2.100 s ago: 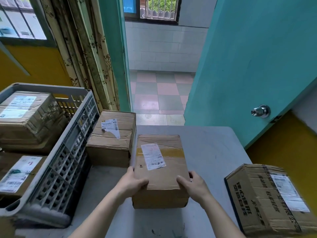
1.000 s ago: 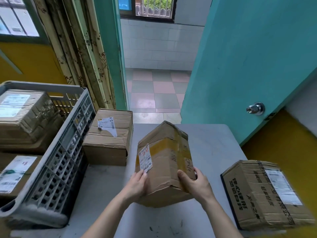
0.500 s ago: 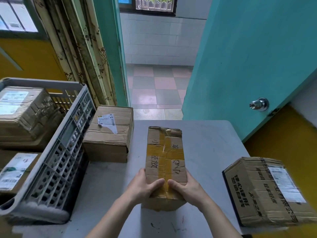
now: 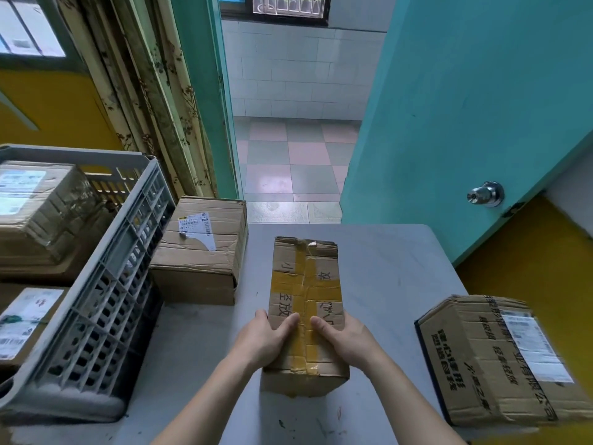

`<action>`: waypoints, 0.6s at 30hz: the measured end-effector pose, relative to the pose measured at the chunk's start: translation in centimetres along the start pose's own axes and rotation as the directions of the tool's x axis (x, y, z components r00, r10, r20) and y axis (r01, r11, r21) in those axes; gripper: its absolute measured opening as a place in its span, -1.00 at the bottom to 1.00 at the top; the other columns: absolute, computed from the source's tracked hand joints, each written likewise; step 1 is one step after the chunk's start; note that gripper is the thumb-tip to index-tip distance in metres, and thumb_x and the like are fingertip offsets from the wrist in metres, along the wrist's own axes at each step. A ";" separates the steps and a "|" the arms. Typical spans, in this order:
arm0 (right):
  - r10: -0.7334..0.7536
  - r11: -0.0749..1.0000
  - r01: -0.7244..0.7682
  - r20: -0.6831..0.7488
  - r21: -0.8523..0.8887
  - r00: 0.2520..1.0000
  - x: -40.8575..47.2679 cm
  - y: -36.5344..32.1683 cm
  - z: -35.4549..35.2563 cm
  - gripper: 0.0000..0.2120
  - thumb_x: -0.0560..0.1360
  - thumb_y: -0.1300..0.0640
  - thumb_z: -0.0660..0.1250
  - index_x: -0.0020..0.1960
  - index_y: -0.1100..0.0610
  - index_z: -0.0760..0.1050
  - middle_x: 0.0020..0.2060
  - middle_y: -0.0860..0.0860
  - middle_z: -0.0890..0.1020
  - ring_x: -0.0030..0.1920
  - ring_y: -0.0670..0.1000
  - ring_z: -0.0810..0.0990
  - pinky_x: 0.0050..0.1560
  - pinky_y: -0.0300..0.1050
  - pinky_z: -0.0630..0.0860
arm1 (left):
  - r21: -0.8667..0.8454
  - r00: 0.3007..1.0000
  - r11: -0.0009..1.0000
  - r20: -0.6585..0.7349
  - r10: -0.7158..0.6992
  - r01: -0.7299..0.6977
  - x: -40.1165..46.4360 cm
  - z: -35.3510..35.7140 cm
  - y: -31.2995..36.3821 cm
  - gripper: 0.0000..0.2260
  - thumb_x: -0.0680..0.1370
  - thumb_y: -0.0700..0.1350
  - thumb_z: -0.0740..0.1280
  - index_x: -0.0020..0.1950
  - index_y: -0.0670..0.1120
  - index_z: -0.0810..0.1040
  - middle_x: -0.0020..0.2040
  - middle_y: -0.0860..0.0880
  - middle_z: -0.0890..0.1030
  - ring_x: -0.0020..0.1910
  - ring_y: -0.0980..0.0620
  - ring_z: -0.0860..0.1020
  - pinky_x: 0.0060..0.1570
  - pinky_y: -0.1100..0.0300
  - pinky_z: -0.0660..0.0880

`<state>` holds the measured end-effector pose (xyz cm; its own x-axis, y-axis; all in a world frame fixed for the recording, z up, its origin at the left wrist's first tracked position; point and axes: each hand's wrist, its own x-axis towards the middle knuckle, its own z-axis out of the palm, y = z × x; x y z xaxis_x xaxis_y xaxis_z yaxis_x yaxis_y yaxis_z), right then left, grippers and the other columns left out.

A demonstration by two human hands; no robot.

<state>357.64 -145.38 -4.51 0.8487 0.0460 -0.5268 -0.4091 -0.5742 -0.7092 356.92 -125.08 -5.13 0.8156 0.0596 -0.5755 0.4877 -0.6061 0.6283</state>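
After it rolled over, box [image 4: 305, 284] tape-side up

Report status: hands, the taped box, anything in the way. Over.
Left hand and right hand grip the taped box at its near end. It lies flat on the table, taped face up. Left box and right box stand apart.
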 end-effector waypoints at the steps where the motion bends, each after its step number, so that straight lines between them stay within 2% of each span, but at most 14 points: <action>1: 0.006 1.000 -0.006 0.013 -0.012 1.000 0.1 0.1 -0.3 -0.18 0.33 -0.54 0.29 0.49 -0.19 0.34 0.40 -0.11 0.54 0.37 0.05 0.54 0.36 0.05 0.54 | 0.000 1.000 1.000 0.020 0.009 -0.009 0.3 0.0 -0.2 -0.03 0.22 0.70 0.15 0.41 0.07 0.39 0.24 0.06 0.62 0.13 0.01 0.63 0.13 0.02 0.63; 2: 0.016 1.000 -0.014 0.045 -0.027 0.999 0.2 0.0 -0.4 -0.16 0.32 -0.55 0.29 0.49 -0.19 0.32 0.41 -0.11 0.52 0.38 0.06 0.53 0.35 0.04 0.55 | 0.004 0.999 1.000 0.036 0.007 -0.007 0.5 -0.2 -0.3 0.01 0.18 0.72 0.14 0.41 0.08 0.40 0.23 0.07 0.62 0.12 0.01 0.63 0.11 0.01 0.65; 4: 0.051 0.997 -0.046 0.081 -0.068 0.995 0.7 -0.6 -0.9 -0.10 0.32 -0.60 0.24 0.52 -0.16 0.28 0.46 -0.07 0.47 0.41 0.09 0.50 0.23 -0.01 0.58 | 0.022 0.996 0.999 0.072 -0.052 0.050 0.5 -1.0 0.4 -0.02 0.26 0.68 0.14 0.43 0.02 0.37 0.28 0.01 0.59 0.17 -0.03 0.61 0.02 0.05 0.66; 6: 0.087 0.985 -0.086 0.002 -0.148 0.996 1.7 -1.7 -1.3 -0.02 0.36 -0.63 0.14 0.58 -0.05 0.26 0.53 0.01 0.41 0.48 0.15 0.44 0.22 0.03 0.58 | 0.055 0.993 0.993 0.041 -0.110 0.107 0.8 -1.8 1.7 -0.01 0.34 0.65 0.04 0.47 -0.07 0.36 0.37 -0.09 0.53 0.25 -0.11 0.57 -0.06 0.07 0.63; 8: 0.062 0.979 -0.074 -0.069 -0.192 0.996 2.9 -2.6 -1.7 -0.01 0.36 -0.64 0.10 0.58 -0.03 0.29 0.53 0.03 0.43 0.49 0.15 0.44 0.33 0.10 0.52 | 0.072 0.995 0.993 -0.050 -0.086 0.090 1.7 -2.4 2.7 0.06 0.33 0.67 0.00 0.55 -0.08 0.28 0.48 -0.14 0.46 0.36 -0.18 0.52 0.13 -0.04 0.62; 10: 0.023 0.990 -0.029 -0.044 -0.134 0.999 3.4 -2.9 -1.6 -0.09 0.32 -0.62 0.14 0.48 -0.08 0.40 0.41 -0.02 0.55 0.38 0.10 0.54 0.34 0.08 0.54 | 0.056 0.998 0.998 -0.063 -0.029 0.032 2.5 -2.6 3.4 -0.09 0.43 0.57 0.09 0.56 -0.04 0.25 0.48 -0.11 0.47 0.39 -0.16 0.51 0.29 -0.10 0.54; 13: -0.009 0.998 0.007 -0.039 -0.062 0.999 3.8 -2.6 -1.4 -0.22 0.34 -0.57 0.22 0.39 -0.11 0.46 0.29 -0.07 0.62 0.26 0.05 0.61 0.28 0.03 0.58 | 0.025 0.998 0.999 -0.051 0.033 -0.032 2.9 -2.2 3.3 -0.24 0.44 0.50 0.12 0.44 0.01 0.38 0.35 -0.04 0.58 0.28 -0.08 0.57 0.28 -0.09 0.55; 15: -0.004 0.995 0.001 -0.029 -0.098 1.000 4.0 -2.5 -1.5 -0.24 0.38 -0.54 0.24 0.41 -0.11 0.43 0.30 -0.07 0.61 0.27 0.06 0.60 0.18 -0.03 0.61 | 0.040 0.998 0.998 -0.043 0.046 -0.044 3.2 -2.1 3.2 -0.26 0.44 0.48 0.13 0.43 0.01 0.40 0.33 -0.03 0.59 0.27 -0.07 0.58 0.26 -0.07 0.56; 18: 0.076 0.989 -0.074 0.018 -0.127 0.997 4.9 -3.2 -2.6 -0.22 0.40 -0.57 0.19 0.40 -0.08 0.40 0.27 -0.02 0.59 0.18 0.08 0.62 -0.16 -0.15 0.62 | 0.026 0.999 1.000 0.032 -0.005 0.004 4.0 -2.8 3.4 -0.25 0.45 0.50 0.16 0.42 -0.02 0.38 0.29 -0.04 0.58 0.19 -0.06 0.59 0.06 -0.01 0.65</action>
<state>363.94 -145.50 -3.60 0.8087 0.0168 -0.5879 -0.4246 -0.6751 -0.6033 362.74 -124.74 -3.84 0.8031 0.0374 -0.5947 0.4826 -0.6262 0.6124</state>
